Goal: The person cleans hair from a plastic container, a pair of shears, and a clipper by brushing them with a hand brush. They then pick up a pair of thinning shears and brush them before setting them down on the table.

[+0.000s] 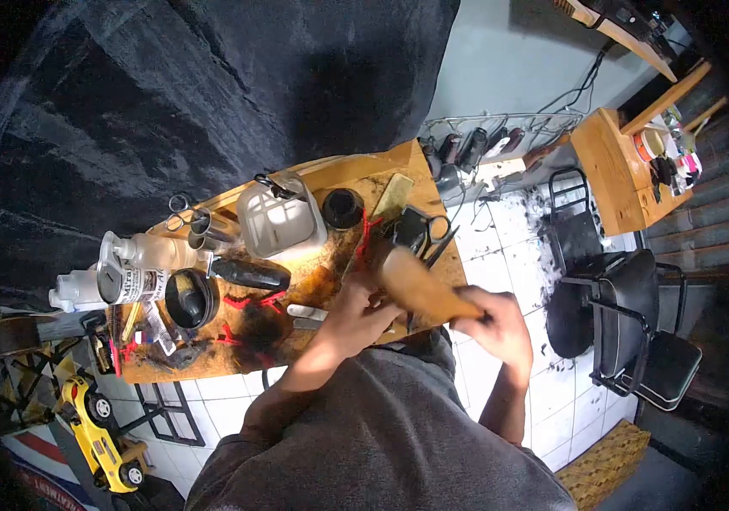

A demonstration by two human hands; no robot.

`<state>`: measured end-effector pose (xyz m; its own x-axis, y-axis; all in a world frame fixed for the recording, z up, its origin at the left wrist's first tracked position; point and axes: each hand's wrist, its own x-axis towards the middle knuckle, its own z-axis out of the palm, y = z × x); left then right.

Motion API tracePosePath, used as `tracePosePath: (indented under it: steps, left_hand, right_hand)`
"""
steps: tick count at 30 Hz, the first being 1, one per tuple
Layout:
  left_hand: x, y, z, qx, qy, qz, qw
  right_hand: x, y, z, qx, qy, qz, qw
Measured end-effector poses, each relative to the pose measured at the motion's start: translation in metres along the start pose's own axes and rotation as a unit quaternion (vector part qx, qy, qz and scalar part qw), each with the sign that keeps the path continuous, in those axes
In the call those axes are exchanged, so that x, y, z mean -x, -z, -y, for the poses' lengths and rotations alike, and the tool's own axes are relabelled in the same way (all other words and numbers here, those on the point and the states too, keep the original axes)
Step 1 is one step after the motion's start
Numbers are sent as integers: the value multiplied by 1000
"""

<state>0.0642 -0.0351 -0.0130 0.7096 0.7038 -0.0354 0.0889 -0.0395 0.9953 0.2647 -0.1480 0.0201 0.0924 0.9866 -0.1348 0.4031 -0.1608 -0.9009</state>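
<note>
The right hand (494, 328) is curled tight around the thin end of a wooden brush (422, 288), whose broad end slants up and away over the wooden table (313, 281). The left hand (364, 308) lies against the brush's underside; its fingers seem closed on something small, though I cannot tell what. Just beyond the brush head lie black scissors (420, 230). Farther out stand a white plastic caddy (281, 223), a black jar (343, 208) and white bottles (139, 268).
</note>
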Motion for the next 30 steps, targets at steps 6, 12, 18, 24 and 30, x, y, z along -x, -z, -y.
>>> tracePosePath:
  steps: [6, 12, 18, 24, 30]
  left_hand:
    - [-3, 6, -18, 229, 157, 86, 957]
    - [-2, 1, -5, 352, 195, 48, 914]
    - [-4, 4, -16, 249, 198, 96, 943]
    - [-5, 7, -14, 336, 180, 113, 917]
    - [-4, 5, -15, 340, 180, 13, 923]
  right_hand:
    - [-17, -4, -7, -7, -59, -325, 944]
    - [-1, 2, -16, -97, 24, -139, 985]
    - [-12, -5, -17, -63, 5, -179, 982]
    - [-21, -6, -10, -1, -56, -350, 935]
    - [-4, 1, -20, -158, 30, -123, 979]
